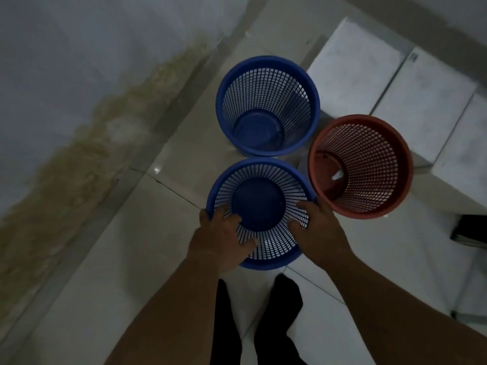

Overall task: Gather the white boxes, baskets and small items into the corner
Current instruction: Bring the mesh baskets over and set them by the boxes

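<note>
Three mesh baskets stand close together on the tiled floor near the wall corner. The near blue basket [263, 177] is between my hands. My left hand [224, 238] grips its left side and my right hand [316, 230] grips its right side, fingers spread over the mesh. A second blue basket [267, 64] stands upright just beyond it, and nothing shows inside it. A red basket [369, 206] stands to the right, with a small white item [338, 176] at its bottom. Several white boxes [353, 75] lie flat behind and to the right of the baskets.
A white wall with a brown damp stain [66, 167] runs along the left and meets the floor [118, 259]. A dark object [469, 230] lies at the right edge. My legs in dark trousers [276, 325] stand below the near basket.
</note>
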The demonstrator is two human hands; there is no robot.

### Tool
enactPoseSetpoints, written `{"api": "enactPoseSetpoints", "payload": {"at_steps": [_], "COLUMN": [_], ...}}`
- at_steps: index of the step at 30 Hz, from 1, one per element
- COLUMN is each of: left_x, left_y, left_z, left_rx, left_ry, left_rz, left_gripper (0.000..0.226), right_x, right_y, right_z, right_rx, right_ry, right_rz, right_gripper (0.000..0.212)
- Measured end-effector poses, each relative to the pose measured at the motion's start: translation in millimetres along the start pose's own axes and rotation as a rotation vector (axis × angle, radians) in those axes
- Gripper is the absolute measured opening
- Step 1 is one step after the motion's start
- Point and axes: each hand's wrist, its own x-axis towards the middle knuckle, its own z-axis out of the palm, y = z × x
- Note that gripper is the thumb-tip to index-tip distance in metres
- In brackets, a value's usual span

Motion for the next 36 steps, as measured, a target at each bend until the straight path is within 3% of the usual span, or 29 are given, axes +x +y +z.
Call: {"api": "enactPoseSetpoints", "payload": {"at_steps": [7, 12, 17, 23, 28, 31, 36], "left_x": [9, 1, -33, -129, -221, -274, -360], "left_y": [0, -4, 9, 64, 144, 196, 258], "left_z": [0, -6, -30, -107, -206, -261, -320], "left_rx": [-0.082, -0.003, -0.05, 0.143, 0.261, 0.274, 0.421], "left_ry": [-0.057, -0.112, -0.098, 0.059, 0.306, 0.462, 0.63], "left_rz": [0.034, 0.047, 0.051, 0.109, 0.334, 0.548, 0.774], "left_gripper": [0.086, 0.091, 0.1, 0.07, 0.058, 0.055, 0.053], "right_x": [6, -5, -33, -111, -208, -268, -353], "right_y": [7, 1, -18, -74, -127, -154, -180], "right_z": [-4, -10, -42, -126, -236, -298, -351], "right_rx": [-0.021, -0.07, -0.057, -0.113, -0.104, -0.11, -0.091], "right_ry": [-0.019, -0.103, -0.185, -0.147, 0.001, 0.179, 0.45], "right_rz": [-0.028, -0.038, -0.029, -0.107, -0.135, -0.132, -0.076], "right_gripper": [0.057, 0.066, 0.063, 0.057, 0.046, 0.04, 0.052]}}
